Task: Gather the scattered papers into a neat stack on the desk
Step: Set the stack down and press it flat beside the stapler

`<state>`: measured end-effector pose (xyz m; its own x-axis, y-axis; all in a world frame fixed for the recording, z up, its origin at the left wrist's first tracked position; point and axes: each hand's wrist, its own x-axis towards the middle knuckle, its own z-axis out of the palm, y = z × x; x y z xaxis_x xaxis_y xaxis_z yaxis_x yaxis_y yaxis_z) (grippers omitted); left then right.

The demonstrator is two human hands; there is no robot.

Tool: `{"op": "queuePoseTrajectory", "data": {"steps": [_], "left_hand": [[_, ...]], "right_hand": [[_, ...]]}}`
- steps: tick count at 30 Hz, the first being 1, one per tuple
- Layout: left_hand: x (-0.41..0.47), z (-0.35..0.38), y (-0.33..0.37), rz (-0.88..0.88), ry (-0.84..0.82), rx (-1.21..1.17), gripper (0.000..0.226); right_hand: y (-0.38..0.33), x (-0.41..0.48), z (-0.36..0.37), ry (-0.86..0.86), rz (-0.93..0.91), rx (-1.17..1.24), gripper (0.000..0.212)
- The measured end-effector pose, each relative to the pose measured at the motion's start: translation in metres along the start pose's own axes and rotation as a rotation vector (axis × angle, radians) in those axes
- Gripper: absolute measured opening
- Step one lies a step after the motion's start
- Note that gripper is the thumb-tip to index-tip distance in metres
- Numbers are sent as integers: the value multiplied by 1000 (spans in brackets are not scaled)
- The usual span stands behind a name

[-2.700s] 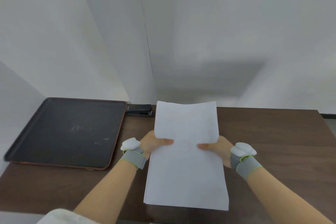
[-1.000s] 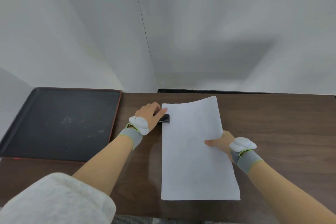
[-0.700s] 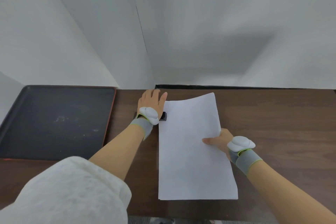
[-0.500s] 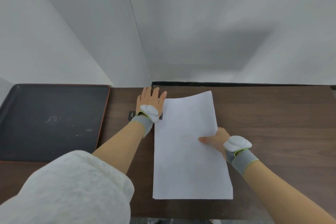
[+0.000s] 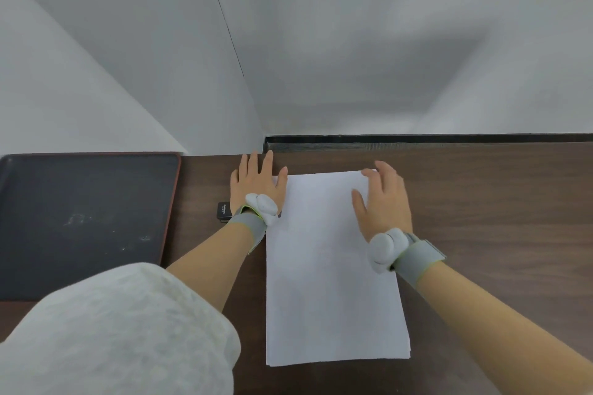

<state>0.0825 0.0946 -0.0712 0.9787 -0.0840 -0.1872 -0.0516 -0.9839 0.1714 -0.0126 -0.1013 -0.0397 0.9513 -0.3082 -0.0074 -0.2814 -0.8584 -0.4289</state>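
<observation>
A stack of white papers [image 5: 330, 282] lies flat on the dark wooden desk [image 5: 497, 218], long side running away from me. My left hand [image 5: 256, 183] rests flat, fingers spread, just left of the stack's far left corner, over a small black stapler [image 5: 223, 212] that shows only at its left end. My right hand [image 5: 383, 199] lies palm down with fingers apart on the stack's far right corner. Neither hand grips anything. Both wrists wear grey bands with white pods.
A large black tray [image 5: 83, 221] with a reddish rim sits on the desk's left side. White walls rise close behind the desk's far edge. My pale sleeve [image 5: 112, 330] fills the lower left.
The papers, earlier held up in both hands, now lie flat. My left hand reached to the stapler and flattened over it. My right hand let go of the right edge and moved onto the far corner.
</observation>
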Motion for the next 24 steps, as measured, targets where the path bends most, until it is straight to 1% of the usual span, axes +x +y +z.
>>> {"op": "queuePoseTrajectory", "data": {"steps": [4, 12, 24], "left_hand": [[0, 1, 2, -3, 5, 13, 57], [0, 3, 5, -1, 23, 43, 56], [-4, 5, 7, 21, 64, 75, 52]], "right_hand": [[-14, 19, 28, -104, -85, -46, 44], [-8, 23, 60, -162, -158, -84, 50], [-6, 20, 63, -97, -171, -104, 47]]}}
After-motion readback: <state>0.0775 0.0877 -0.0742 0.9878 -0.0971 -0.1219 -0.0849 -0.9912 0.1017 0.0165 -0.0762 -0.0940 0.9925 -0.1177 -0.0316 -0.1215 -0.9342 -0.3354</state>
